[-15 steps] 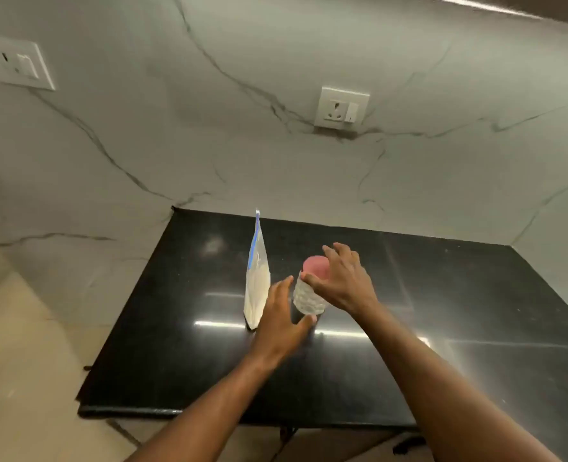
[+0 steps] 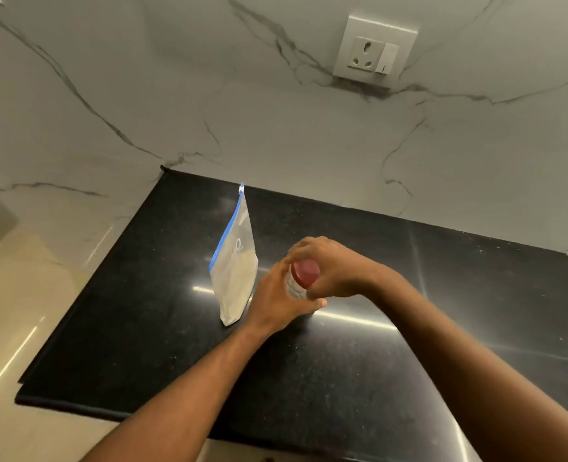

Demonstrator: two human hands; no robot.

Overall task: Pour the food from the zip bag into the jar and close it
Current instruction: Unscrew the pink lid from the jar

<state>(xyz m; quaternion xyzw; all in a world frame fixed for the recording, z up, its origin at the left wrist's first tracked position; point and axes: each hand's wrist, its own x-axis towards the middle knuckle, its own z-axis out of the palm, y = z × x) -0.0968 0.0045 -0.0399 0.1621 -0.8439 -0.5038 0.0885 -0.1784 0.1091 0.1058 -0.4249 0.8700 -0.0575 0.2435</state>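
Jar (image 2: 295,290) mostly hidden by my hands: only a sliver of clear wall and the top of the red lid (image 2: 306,272) show. Its base is covered, so I can't tell if it sits on the counter (image 2: 342,378), and its contents are not readable. My left hand (image 2: 276,303) wraps the jar body, fingers curled round it and thumb across the front. My right hand (image 2: 334,271) comes over from the right, fingers curled round the lid. The jar is about mid-counter, just right of the bag (image 2: 234,271), close but whether they touch is unclear. The bag stands upright, nearer the counter's left edge than the right, with pale food in the lower part, a blue zip strip up its left side and a slider at the top; can't tell if the zip is shut. The counter is black, glossy stone with light streaks; its near right part is cut off by the frame and my forearms. White marble wall with grey veins behind and left, socket (image 2: 374,48) high on the back wall. Pale floor (image 2: 26,295) at left.
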